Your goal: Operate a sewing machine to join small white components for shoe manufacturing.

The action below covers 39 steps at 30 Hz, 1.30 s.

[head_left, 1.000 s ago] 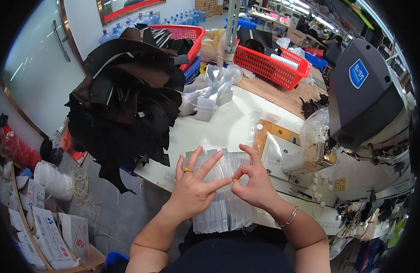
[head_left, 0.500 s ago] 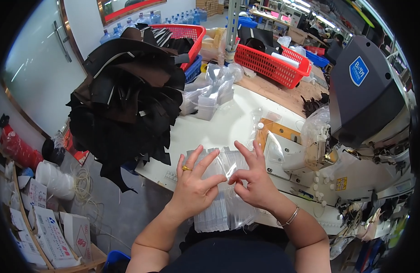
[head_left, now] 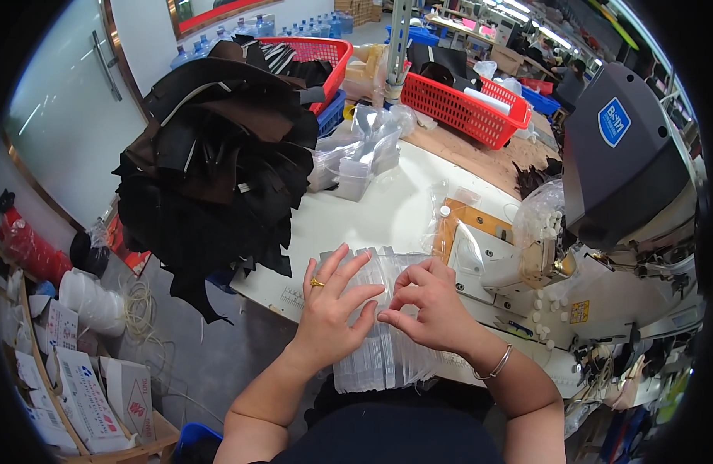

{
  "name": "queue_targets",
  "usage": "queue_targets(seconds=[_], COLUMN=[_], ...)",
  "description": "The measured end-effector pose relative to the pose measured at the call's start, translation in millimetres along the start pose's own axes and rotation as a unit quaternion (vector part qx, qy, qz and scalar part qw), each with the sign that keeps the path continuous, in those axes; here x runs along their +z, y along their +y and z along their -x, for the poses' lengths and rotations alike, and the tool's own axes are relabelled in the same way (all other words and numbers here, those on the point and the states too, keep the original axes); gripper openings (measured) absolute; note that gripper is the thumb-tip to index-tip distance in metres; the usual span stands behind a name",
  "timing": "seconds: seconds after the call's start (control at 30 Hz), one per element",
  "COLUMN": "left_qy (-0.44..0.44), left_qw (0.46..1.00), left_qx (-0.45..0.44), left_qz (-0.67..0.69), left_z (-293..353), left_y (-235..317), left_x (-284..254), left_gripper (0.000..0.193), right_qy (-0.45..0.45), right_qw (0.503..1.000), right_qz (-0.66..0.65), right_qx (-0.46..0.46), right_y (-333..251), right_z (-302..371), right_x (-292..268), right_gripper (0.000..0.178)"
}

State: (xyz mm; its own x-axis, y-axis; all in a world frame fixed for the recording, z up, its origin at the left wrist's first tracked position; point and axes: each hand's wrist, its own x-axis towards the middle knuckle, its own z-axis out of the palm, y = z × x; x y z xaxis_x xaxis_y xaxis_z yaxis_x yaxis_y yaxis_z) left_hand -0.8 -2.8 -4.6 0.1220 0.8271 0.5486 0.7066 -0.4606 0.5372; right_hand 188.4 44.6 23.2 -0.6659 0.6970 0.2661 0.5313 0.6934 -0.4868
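A thick row of clear plastic sheets (head_left: pixel 364 365) lies at the table's near edge, right in front of me. Over its left part rests my left hand (head_left: pixel 333 305), fingers spread and stretched, a gold ring on one of them. My right hand (head_left: pixel 426 305) is above the right part, its fingers curled in toward the thumb. The tips meet near the row's middle, close to the left thumb. Whatever is between them, perhaps a sheet's edge, is too transparent to make out.
A sewing machine (head_left: pixel 615 162) stands on the right, with an orange guide plate (head_left: pixel 480 220) on its bed. A tall heap of black cut pieces (head_left: pixel 217 170) hangs over the table's left side. Behind are more clear plastic pieces (head_left: pixel 356 174) and a red basket (head_left: pixel 469 112).
My right hand's fingers, stretched out and spread earlier, have curled in. The left thumb and fingers have shifted slightly, and the sheets beneath lie fanned a little differently.
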Motion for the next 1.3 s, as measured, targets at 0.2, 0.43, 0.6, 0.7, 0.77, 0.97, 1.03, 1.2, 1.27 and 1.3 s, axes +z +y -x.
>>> queue_targets(seconds=[0.2, 0.43, 0.6, 0.7, 0.77, 0.97, 1.03, 1.2, 1.27, 1.3], left_qy=[0.004, 0.003, 0.009, 0.006, 0.004, -0.043, -0.049, -0.047, -0.044, -0.034], left_qw=[1.0, 1.0, 1.0, 1.0, 1.0, 0.998, 0.998, 0.998, 0.999, 0.999], left_qx=[-0.001, -0.008, -0.009, -0.009, -0.009, 0.022, 0.022, 0.014, 0.009, 0.007], left_qz=[-0.003, -0.002, 0.003, 0.002, 0.001, -0.04, -0.032, -0.025, -0.02, -0.017], left_z=[-0.3, -0.1, 2.5, 2.8, 2.9, 1.6, 1.7, 3.4, 4.1, 4.2], left_y=[0.5, 1.2, -1.2, -1.4, -1.4, 0.7, -0.1, -0.8, -1.1, -0.9], left_x=[-0.3, -0.2, -0.2, -0.6, -1.1, -6.6, -6.3, -6.8, -6.6, -6.1], left_gripper=[0.022, 0.023, 0.023, 0.023, 0.024, 0.026, 0.027, 0.027, 0.027, 0.026], right_qy=[0.002, 0.028, 0.039, 0.051, 0.056, 0.073, 0.07, 0.073, 0.074, 0.11], right_qw=[1.0, 0.999, 0.999, 0.998, 0.998, 0.997, 0.997, 0.996, 0.995, 0.988], right_qz=[-0.009, -0.012, -0.019, -0.014, -0.009, -0.019, -0.014, -0.033, -0.046, -0.089], right_qx=[0.01, 0.01, 0.029, 0.034, 0.036, 0.033, 0.033, 0.047, 0.047, 0.061], right_y=[2.5, -1.6, -3.9, -4.1, -4.1, -4.7, -5.0, 1.0, 1.9, 0.4], right_z=[5.0, 4.5, 4.5, 4.7, 4.8, 4.4, 4.8, 9.7, 10.0, 8.9], right_x=[1.5, 6.1, 8.0, 9.3, 9.6, 9.8, 8.6, 4.2, 4.1, 4.1], right_gripper=[0.017, 0.007, 0.008, 0.009, 0.01, 0.011, 0.012, 0.011, 0.01, 0.01])
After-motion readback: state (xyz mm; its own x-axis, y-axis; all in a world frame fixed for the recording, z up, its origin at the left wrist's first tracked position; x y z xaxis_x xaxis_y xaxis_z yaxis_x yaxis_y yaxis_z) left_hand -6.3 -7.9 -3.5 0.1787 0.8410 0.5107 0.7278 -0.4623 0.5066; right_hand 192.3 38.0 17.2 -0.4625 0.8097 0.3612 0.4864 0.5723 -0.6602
